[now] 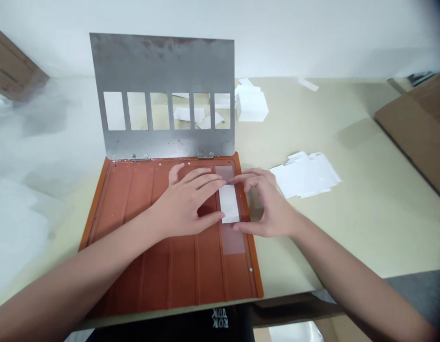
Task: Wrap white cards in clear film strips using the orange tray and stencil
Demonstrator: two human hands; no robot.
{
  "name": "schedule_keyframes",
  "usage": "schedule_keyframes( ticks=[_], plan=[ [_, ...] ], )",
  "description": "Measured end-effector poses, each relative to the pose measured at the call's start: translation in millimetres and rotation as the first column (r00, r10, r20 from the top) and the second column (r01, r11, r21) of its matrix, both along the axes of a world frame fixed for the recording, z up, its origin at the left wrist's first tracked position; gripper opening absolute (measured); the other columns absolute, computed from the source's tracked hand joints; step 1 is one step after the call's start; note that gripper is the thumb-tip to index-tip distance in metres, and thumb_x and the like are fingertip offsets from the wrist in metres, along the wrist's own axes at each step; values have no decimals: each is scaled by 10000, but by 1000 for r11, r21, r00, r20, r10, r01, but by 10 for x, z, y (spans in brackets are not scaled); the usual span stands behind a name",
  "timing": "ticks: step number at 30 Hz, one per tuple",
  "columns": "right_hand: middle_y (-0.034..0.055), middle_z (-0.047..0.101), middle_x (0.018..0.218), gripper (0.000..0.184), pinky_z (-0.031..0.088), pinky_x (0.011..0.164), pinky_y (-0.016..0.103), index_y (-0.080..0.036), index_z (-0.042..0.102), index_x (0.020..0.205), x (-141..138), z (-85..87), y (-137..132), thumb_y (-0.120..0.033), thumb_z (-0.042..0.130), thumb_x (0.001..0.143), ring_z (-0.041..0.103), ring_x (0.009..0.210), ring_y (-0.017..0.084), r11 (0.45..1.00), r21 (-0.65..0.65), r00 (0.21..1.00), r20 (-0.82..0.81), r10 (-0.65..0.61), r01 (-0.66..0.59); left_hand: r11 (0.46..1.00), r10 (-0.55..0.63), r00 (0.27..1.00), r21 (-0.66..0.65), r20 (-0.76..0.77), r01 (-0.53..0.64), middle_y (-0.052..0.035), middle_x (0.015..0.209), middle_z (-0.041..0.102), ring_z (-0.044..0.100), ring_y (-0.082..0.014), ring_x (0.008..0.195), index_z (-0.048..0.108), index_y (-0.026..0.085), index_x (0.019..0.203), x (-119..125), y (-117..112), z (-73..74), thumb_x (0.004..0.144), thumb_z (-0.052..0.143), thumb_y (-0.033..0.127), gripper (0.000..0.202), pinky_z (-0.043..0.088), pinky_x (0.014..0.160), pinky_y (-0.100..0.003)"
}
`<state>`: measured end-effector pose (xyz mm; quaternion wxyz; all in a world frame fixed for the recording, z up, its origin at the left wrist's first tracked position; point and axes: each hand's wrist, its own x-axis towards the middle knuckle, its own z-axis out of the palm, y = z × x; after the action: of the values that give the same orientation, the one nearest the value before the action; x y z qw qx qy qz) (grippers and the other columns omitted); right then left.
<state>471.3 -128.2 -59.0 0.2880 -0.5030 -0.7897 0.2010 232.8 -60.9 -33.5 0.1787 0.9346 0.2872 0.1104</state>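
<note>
A small white paper card (pixel 229 204) lies on a longer translucent film strip (pixel 233 240) in the rightmost lane of a reddish-brown grooved board (pixel 182 266). My left hand (pixel 191 199) reaches over the board with fingers spread, its index finger and thumb tips at the card's left corners. From the other side comes my right hand (pixel 264 204), thumb and index finger curved wide apart beside the card's right corners. Neither hand lifts the card. Hinged to the board's far edge, a grey metal plate (pixel 163 61) with a row of rectangular windows stands raised.
Right of the board is a loose pile of white cards (pixel 305 175). A neater white stack (pixel 252 104) stands behind, beside the metal plate. Cardboard boxes sit at the left (pixel 13 66) and right (pixel 419 128). The pale table meets a white wall.
</note>
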Motion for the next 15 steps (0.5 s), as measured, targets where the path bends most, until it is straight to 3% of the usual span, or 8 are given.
schedule_keyframes(
  ticks=[15],
  plan=[
    [43, 609, 1288, 601, 319, 1010, 560, -305, 365, 1033, -3, 20, -5, -520, 786, 661, 445, 1251, 370, 1000, -16, 998, 56, 0, 1, 999, 11, 999, -40, -36, -13, -57, 1296, 651, 460, -325, 1344, 515, 261, 1352, 24, -9, 1, 844, 597, 555, 592, 64, 1173, -590]
  ],
)
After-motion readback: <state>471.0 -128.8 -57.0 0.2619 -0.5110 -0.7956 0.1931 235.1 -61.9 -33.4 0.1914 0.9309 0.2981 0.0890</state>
